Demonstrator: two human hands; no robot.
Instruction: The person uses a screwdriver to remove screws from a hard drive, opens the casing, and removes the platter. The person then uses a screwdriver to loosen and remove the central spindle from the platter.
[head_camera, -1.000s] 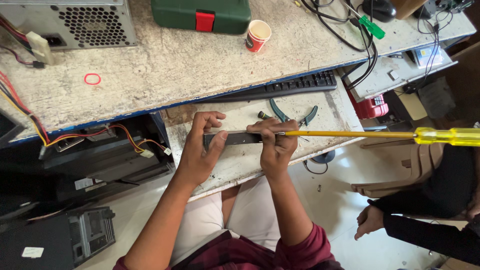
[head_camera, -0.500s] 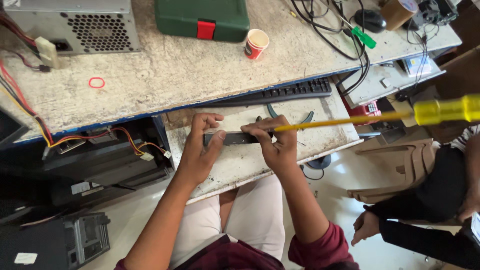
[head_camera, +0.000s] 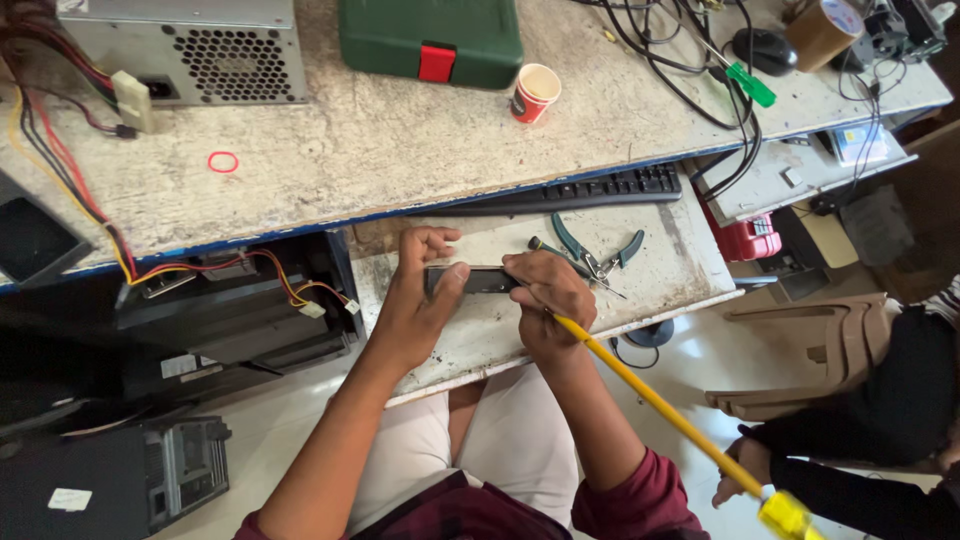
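Left hand (head_camera: 415, 305) and right hand (head_camera: 545, 295) grip a dark flat part (head_camera: 470, 280) near the pull-out shelf (head_camera: 680, 260) front edge, pliers (head_camera: 595, 250) just beside.

Rough stone worktop (head_camera: 400, 150), glossy plastic case (head_camera: 380, 35)

On a pull-out shelf (head_camera: 660, 270) below the worn workbench (head_camera: 400, 150), the left hand (head_camera: 415, 300) steadies a small dark rectangular part (head_camera: 475, 280) while the right hand (head_camera: 545, 300) grips it from the other end, a long yellow screwdriver (head_camera: 660, 405) slanting away beneath it. Teal-handled pliers (head_camera: 595, 250) lie just beside, near a black keyboard (head_camera: 600, 187).
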